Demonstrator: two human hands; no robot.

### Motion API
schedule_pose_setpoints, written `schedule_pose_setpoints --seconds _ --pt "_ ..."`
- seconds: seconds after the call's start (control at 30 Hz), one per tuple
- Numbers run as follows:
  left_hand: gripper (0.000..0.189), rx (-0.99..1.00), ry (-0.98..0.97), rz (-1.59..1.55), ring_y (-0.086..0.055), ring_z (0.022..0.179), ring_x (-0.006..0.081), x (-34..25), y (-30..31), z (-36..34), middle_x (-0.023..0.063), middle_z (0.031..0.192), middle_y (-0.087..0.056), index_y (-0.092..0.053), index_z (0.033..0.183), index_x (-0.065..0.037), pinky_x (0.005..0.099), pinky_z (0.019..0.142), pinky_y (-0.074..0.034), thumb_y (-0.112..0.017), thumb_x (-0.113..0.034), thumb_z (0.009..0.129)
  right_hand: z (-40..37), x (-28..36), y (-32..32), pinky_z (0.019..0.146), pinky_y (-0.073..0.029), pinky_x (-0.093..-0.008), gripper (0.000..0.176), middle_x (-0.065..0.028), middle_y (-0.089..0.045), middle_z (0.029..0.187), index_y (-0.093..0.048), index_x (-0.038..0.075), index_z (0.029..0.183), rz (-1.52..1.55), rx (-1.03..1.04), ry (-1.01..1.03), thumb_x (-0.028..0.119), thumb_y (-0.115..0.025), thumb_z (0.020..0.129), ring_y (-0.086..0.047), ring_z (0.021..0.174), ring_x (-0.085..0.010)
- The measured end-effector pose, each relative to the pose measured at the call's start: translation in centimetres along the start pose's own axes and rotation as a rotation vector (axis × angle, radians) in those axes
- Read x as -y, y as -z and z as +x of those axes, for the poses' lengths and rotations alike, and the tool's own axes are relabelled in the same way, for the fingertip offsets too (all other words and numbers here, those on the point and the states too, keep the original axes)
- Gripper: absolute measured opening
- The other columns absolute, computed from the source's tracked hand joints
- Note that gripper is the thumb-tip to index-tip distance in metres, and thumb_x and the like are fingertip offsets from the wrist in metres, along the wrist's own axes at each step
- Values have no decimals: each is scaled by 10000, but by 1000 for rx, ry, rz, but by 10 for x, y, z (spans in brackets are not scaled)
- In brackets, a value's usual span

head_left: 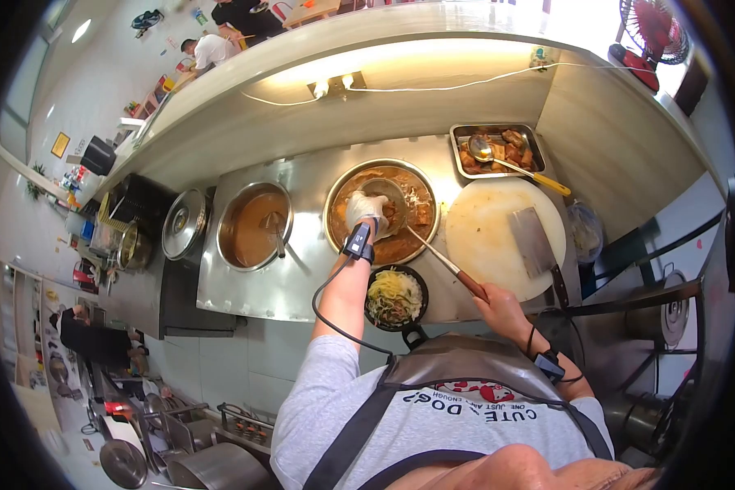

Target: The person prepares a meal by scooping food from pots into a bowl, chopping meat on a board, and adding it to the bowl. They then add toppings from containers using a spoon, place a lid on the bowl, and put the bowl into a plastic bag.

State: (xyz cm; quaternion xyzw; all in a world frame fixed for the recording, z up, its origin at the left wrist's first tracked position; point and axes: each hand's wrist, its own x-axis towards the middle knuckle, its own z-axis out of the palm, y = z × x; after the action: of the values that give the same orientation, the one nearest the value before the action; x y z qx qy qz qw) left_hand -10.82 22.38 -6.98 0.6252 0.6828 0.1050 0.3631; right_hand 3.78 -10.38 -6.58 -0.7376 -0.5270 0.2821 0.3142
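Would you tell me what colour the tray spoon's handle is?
Yellow spoon handle, in the head view.

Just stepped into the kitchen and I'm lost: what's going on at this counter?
A person in an apron stands at a steel counter. Their right hand grips the long handle of a ladle whose bowl sits in a wide pot of braised food. The gloved left hand reaches into that pot, over the ladle's bowl. A black bowl of noodles stands just in front of the pot. A cleaver lies on the round cutting board.
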Motion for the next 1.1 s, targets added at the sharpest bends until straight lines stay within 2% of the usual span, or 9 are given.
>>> schedule_pose_setpoints --seconds 0.1,0.23,0.47,0.8,0.9,0.97,1.0,1.03,1.1 --pt "574 -223 -171 226 -608 1099 357 13 -26 21 218 1179 -625 -600 1167 -80 407 914 -509 -814 -323 693 2 2 -2 682 -490 -471 239 -243 -634 813 -603 13 1039 18 -4 17 189 -625 879 -622 787 -431" --pt "588 -159 -413 403 -590 1089 352 10 -27 20 187 1165 -576 -571 1225 -110 422 938 -484 -804 -275 711 2 6 -2 681 -491 -469 243 -244 -634 808 -602 9 1042 59 -4 6 186 -623 878 -625 781 -428" --pt "501 -50 -752 524 -602 1043 355 16 -16 36 168 1132 -595 -627 1132 -115 429 912 -489 -789 -217 670 1 5 -6 681 -491 -454 260 -246 -633 817 -608 0 1067 78 -15 -30 174 -626 874 -625 786 -423" --pt "353 41 -867 778 -621 1015 346 14 -14 46 166 1053 -656 -649 1039 -114 435 883 -490 -729 -163 698 2 -2 -14 665 -484 -411 261 -229 -622 796 -614 -19 1066 123 -67 -32 149 -638 868 -619 738 -377" --pt "298 -34 -868 581 -646 962 289 42 -30 84 164 1011 -664 -631 1007 -93 408 840 -513 -721 -101 723 4 -2 -15 681 -490 -430 271 -245 -633 818 -616 -24 1057 160 -51 -69 168 -628 866 -631 773 -404" --pt "279 133 -625 -16 -649 822 213 62 -39 109 145 931 -658 -606 1012 -81 354 733 -539 -701 -27 755 5 -1 -16 679 -490 -427 275 -244 -634 814 -619 -27 1055 177 -50 -83 173 -629 866 -635 768 -397" --pt "286 229 -405 -262 -621 713 165 45 -18 73 110 885 -644 -578 1030 -60 309 629 -537 -688 10 776 5 -1 -16 675 -490 -424 281 -240 -635 804 -622 -29 1053 193 -39 -95 182 -628 866 -638 760 -390" --pt "286 230 -406 -259 -621 713 165 45 -18 74 110 885 -644 -578 1030 -60 309 629 -537 -688 10 776 5 -1 -17 671 -489 -421 287 -237 -636 794 -625 -31 1050 210 -27 -106 190 -627 867 -640 752 -382" --pt "304 202 -395 -694 -638 686 184 44 -10 72 109 880 -660 -565 1051 -42 299 603 -542 -691 10 779 5 -3 -18 667 -488 -419 291 -233 -634 779 -628 -32 1046 215 -30 -100 198 -626 867 -642 742 -370"
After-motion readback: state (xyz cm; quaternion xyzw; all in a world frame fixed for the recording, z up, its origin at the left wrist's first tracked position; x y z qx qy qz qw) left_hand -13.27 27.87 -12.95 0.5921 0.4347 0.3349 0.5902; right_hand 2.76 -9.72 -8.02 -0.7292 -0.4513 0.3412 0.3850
